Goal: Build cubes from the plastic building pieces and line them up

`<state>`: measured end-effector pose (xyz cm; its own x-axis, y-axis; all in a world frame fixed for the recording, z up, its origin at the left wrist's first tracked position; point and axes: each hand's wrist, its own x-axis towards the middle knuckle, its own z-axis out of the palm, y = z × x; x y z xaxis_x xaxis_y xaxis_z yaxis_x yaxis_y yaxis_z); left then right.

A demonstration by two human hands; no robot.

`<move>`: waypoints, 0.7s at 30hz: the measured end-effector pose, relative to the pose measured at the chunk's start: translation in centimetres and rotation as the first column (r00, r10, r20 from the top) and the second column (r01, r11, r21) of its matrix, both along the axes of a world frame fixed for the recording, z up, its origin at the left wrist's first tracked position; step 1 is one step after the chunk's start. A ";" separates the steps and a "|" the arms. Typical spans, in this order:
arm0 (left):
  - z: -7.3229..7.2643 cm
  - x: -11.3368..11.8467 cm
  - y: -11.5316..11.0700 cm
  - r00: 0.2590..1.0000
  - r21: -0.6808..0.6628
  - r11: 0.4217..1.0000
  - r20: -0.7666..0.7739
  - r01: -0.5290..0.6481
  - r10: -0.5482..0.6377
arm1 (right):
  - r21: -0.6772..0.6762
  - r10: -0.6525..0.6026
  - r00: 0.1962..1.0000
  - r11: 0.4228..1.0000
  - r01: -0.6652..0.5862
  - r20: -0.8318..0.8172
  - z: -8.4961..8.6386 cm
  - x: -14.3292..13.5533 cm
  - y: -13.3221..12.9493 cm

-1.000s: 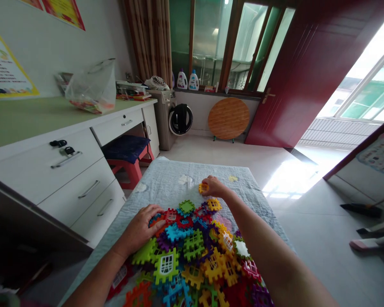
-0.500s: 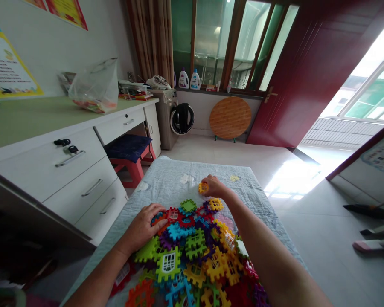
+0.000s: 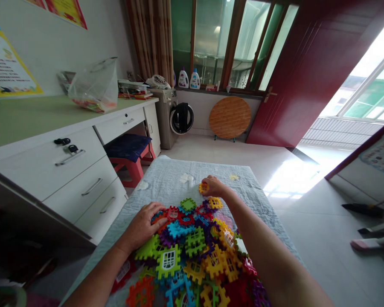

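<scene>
A heap of colourful plastic interlocking building blocks (image 3: 195, 242) with toothed edges covers the near part of a cloth-covered table. My left hand (image 3: 146, 224) rests at the heap's left side, thumb and fingers apart, touching red, orange and blue pieces; its fingertips are partly hidden. Beyond the far edge of the heap, my right hand (image 3: 213, 186) is closed on a yellow building block (image 3: 203, 188), low over the cloth. Just nearer to me than that hand lie another yellow block (image 3: 215, 203) and a green block (image 3: 187, 205).
The pale blue quilted cloth (image 3: 166, 175) stretches beyond the heap. On the left stands a white desk (image 3: 83, 149) with drawers, and a pink stool (image 3: 132, 170) is under it. A washing machine (image 3: 164, 119) with its door open and a round wooden tabletop (image 3: 229, 117) stand farther back.
</scene>
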<state>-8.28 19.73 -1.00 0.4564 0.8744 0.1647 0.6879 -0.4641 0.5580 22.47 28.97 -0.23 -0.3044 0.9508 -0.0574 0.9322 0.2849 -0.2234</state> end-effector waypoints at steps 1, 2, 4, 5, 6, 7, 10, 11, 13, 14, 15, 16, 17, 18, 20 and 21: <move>0.0 0.0 0.0 1.000 0.001 1.000 -0.002 -0.001 0.001 | -0.001 0.001 1.000 1.000 -0.001 -0.001 0.0 0.0 0.0; 0.0 0.0 0.0 1.000 0.002 1.000 -0.003 -0.002 0.002 | -0.001 0.002 1.000 1.000 -0.002 -0.002 0.1 0.1 -0.1; 0.1 0.0 0.0 1.000 0.004 1.000 -0.005 -0.002 0.002 | -0.002 0.001 1.000 1.000 -0.001 -0.004 0.1 0.2 -0.2; 0.1 0.0 0.0 1.000 0.005 1.000 -0.006 -0.001 0.001 | -0.002 0.002 1.000 1.000 -0.002 -0.006 0.2 0.3 -0.3; 0.1 0.0 0.0 1.000 0.005 1.000 -0.006 0.001 -0.001 | -0.003 0.003 1.000 1.000 -0.003 -0.007 0.2 0.4 -0.4; 0.1 0.0 0.0 1.000 0.004 1.000 -0.006 0.003 -0.003 | -0.003 0.005 1.000 1.000 -0.005 -0.009 0.2 0.5 -0.5; 0.0 0.0 0.0 1.000 0.002 1.000 -0.009 0.003 -0.003 | -0.004 0.009 1.000 1.000 -0.009 -0.015 0.3 0.7 -0.7; 0.0 0.0 0.0 1.000 0.003 1.000 -0.010 0.001 -0.001 | -0.005 0.007 1.000 1.000 -0.007 -0.018 0.3 0.7 -0.8; 0.0 0.0 0.0 1.000 0.005 1.000 -0.014 -0.001 0.001 | -0.007 0.001 1.000 1.000 -0.001 -0.025 0.3 0.7 -0.9; 0.0 0.0 0.0 1.000 0.007 1.000 -0.015 -0.002 0.002 | -0.008 -0.004 1.000 1.000 0.004 -0.029 0.3 0.6 -0.9; 0.0 0.0 0.0 1.000 0.010 1.000 -0.016 -0.004 0.004 | -0.010 -0.009 0.999 1.000 0.009 -0.034 0.3 0.6 -0.9; -0.1 0.0 0.0 1.000 0.013 1.000 -0.016 -0.006 0.006 | -0.011 -0.014 0.999 1.000 0.013 -0.040 0.3 0.5 -0.9; -0.1 0.0 0.1 1.000 0.016 1.000 -0.016 -0.008 0.008 | -0.011 -0.017 0.999 1.000 0.017 -0.048 0.3 0.4 -0.9; -0.1 0.0 0.1 1.000 0.019 1.000 -0.016 -0.009 0.010 | -0.010 -0.020 0.998 1.000 0.020 -0.058 0.4 0.4 -1.0; -0.2 -0.1 0.1 1.000 0.023 1.000 -0.019 -0.011 0.011 | -0.003 -0.027 0.996 1.000 0.027 -0.085 0.8 0.6 -1.1; -0.2 -0.1 0.1 1.000 0.024 1.000 -0.021 -0.011 0.011 | 0.005 -0.032 0.994 0.999 0.032 -0.103 1.1 0.8 -1.3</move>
